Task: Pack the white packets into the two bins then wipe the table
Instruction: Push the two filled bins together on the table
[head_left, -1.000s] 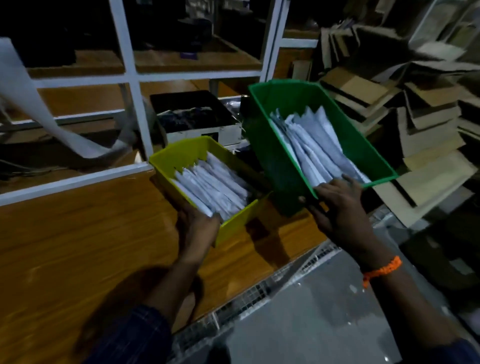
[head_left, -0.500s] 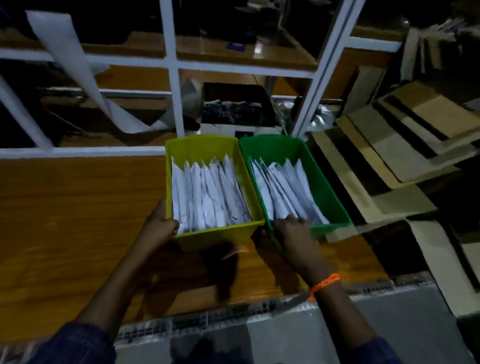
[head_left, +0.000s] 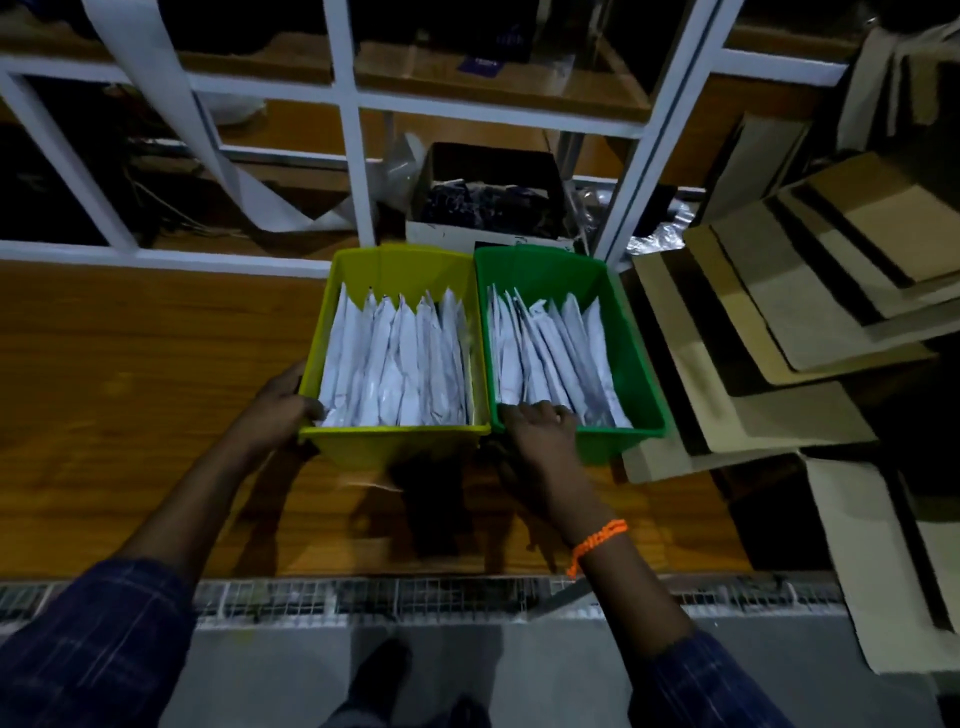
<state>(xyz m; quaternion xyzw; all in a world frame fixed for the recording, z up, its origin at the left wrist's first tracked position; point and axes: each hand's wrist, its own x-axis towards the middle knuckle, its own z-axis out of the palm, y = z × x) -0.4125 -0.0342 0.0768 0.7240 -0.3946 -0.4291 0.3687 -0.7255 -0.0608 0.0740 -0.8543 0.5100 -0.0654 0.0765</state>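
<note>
Dim, murky light here. The white packets (head_left: 395, 364) are the brightest patch. Dark shadows spill on the desk (head_left: 130, 415) toward the camera, under the yellow bin (head_left: 395, 447) and green bin (head_left: 618, 441). Corners sink to black; the shelf frame (head_left: 358, 171) leans with wide-angle distortion.

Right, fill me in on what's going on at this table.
A person stands at the wooden table with two bins side by side, each packed with white packets standing on edge. The left hand grips the near left corner of the yellow bin; the right hand curls over the near rim of the green bin. Packing looks done; wiping seems not yet begun.
</note>
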